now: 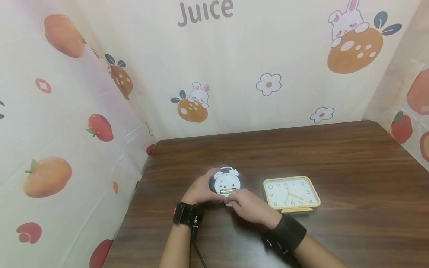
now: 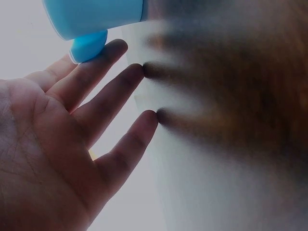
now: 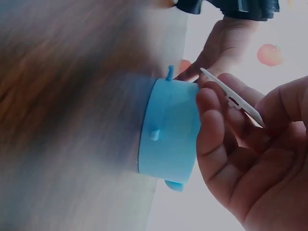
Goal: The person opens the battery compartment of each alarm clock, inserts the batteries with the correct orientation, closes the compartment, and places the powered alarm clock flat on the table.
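A small round alarm clock (image 1: pixel 222 182), light blue in the wrist views, lies with its pale back facing up. A green and gold battery (image 1: pixel 226 191) shows across the lower part of that back. My left hand (image 1: pixel 198 188) grips the clock from the left, its thumb along the near edge. In the left wrist view, other fingers (image 2: pixel 115 96) of this hand stretch under the blue clock body (image 2: pixel 96 17), tips against the tabletop. Close at the near side, my right hand (image 1: pixel 249 206) pinches a thin white battery cover (image 3: pixel 236 98) with a small tab.
To the right stands a rectangular clock (image 1: pixel 291 192) with a yellow frame, facing up toward me. Both wear the brown wooden table (image 1: pixel 352 223) beneath them. A black cable (image 1: pixel 198 247) runs from the left wrist strap. Printed curtains (image 1: pixel 234 56) enclose the back and sides.
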A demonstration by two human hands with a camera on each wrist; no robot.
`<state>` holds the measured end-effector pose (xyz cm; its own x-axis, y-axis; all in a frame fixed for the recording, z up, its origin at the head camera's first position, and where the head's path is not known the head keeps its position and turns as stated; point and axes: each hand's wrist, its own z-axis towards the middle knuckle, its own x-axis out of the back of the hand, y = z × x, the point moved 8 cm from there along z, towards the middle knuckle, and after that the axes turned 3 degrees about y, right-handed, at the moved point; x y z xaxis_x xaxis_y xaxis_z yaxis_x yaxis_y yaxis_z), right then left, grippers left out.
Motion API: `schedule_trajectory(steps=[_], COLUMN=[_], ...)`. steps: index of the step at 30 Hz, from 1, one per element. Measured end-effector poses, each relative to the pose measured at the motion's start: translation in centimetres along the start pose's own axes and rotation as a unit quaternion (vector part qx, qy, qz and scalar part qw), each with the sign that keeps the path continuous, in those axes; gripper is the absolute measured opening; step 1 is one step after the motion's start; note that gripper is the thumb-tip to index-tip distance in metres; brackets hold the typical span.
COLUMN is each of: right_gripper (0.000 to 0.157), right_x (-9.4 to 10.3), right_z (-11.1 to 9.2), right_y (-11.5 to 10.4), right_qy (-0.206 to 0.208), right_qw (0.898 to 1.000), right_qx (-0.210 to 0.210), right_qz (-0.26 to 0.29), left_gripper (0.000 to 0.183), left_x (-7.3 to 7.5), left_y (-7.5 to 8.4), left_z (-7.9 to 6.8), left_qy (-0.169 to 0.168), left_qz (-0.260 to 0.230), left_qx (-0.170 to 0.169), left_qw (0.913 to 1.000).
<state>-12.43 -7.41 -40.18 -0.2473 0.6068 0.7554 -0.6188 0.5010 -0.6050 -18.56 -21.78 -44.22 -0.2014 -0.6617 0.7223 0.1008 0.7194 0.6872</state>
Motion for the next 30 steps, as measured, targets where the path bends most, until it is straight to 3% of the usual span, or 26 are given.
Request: schedule_trajectory(steps=[8, 12, 18, 23, 30], right_gripper=[0.029, 0.03, 0.017, 0.008, 0.014], right_x=[0.7, 1.1, 1.5, 1.9, 2.1], right_z=[0.1, 0.1, 0.2, 0.3, 0.3], right_y=[0.7, 0.5, 0.2, 0.3, 0.2], right_qy=[0.011, 0.026, 0.081, 0.123, 0.149], right_qw=[0.997, 0.999, 0.997, 0.992, 0.987], right_qx=[-0.047, -0.026, 0.018, 0.021, 0.018], right_qz=[0.054, 0.033, -0.002, -0.024, -0.05], left_gripper=[0.104, 0.105, 0.107, 0.108, 0.108], left_x=[0.1, 0.0, -0.1, 0.0, 0.0], left_y=[-0.1, -0.1, -0.2, -0.3, -0.4], left_z=[-0.1, 0.0, 0.0, 0.0, -0.1], left_qy=[0.003, 0.005, 0.001, 0.0, -0.002], left_qz=[0.016, 0.015, 0.012, 0.007, 0.007], left_qx=[0.002, -0.002, -0.001, 0.002, 0.003], left_qw=[0.9999, 0.9999, 0.9999, 1.0, 1.0])
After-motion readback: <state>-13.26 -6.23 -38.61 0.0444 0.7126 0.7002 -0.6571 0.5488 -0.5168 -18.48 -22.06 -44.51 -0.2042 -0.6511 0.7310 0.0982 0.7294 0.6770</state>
